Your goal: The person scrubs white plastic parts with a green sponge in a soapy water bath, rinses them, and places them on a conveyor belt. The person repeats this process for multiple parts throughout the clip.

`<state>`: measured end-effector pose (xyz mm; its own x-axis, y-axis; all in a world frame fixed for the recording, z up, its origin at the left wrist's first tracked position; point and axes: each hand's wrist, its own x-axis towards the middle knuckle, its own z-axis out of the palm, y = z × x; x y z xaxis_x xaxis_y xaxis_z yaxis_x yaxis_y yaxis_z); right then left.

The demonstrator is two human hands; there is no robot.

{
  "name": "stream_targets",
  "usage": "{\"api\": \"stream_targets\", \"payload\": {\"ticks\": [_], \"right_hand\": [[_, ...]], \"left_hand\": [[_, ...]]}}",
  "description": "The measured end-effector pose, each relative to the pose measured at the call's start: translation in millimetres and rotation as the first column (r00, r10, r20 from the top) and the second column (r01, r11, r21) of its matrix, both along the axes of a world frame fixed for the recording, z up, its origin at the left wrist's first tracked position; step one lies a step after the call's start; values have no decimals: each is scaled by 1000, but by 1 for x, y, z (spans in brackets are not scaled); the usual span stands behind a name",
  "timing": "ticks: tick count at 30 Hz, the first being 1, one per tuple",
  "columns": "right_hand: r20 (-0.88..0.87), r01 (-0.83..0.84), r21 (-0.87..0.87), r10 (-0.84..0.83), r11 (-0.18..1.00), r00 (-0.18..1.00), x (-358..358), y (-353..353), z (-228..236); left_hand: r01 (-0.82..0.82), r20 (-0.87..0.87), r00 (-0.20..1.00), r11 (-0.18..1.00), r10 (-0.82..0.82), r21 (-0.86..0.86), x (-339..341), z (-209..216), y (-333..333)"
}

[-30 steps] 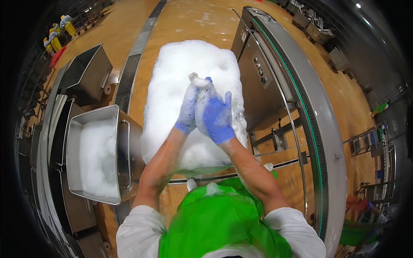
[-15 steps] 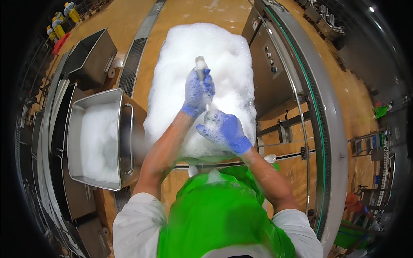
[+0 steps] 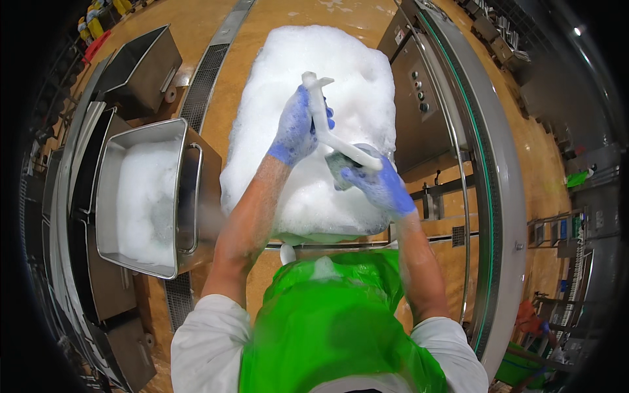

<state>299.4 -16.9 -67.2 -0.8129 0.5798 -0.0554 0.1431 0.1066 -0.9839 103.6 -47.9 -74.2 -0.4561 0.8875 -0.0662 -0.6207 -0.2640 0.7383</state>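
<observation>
Both hands wear wet blue gloves flecked with suds. My left hand (image 3: pixel 296 124) is wrapped round a long white bent part (image 3: pixel 319 108), with a short side prong near its far end. It is held tilted above a tub (image 3: pixel 321 238) heaped with white foam (image 3: pixel 275 72). At the part's near end, my right hand (image 3: pixel 385 188) closes on a dark green scouring pad (image 3: pixel 339 171), pressed against the white piece. Some of the right fingers are hidden behind the pad and part.
A steel bin (image 3: pixel 204 164) on the left holds foam too; another steel bin (image 3: pixel 147 72) stands beyond it. To the right are a steel cabinet with knobs (image 3: pixel 416 92) and a long curved rail (image 3: pixel 485 196). A floor drain grate (image 3: pixel 204 78) runs at the left.
The white part has turned from pointing away to lying across both hands, so its length shows. My right hand has moved right, and the green pad has come into clear sight.
</observation>
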Motion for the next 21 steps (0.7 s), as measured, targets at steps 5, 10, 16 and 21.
{"api": "stream_targets", "payload": {"ticks": [5, 10, 16, 21], "right_hand": [[85, -52, 207, 36, 977, 996, 9, -15, 13], [88, 60, 727, -180, 684, 980, 5, -23, -68], [396, -256, 503, 43, 826, 917, 5, -8, -6], [23, 63, 463, -83, 884, 996, -6, 1, 14]], "left_hand": [[-44, -241, 970, 999, 35, -32, 9, -4, 4], [32, -38, 999, 999, -32, 8, 19, -4, -1], [77, -92, 992, 993, -86, -92, 6, -1, -10], [161, -69, 983, 975, -173, -151, 14, 9, -9]]}}
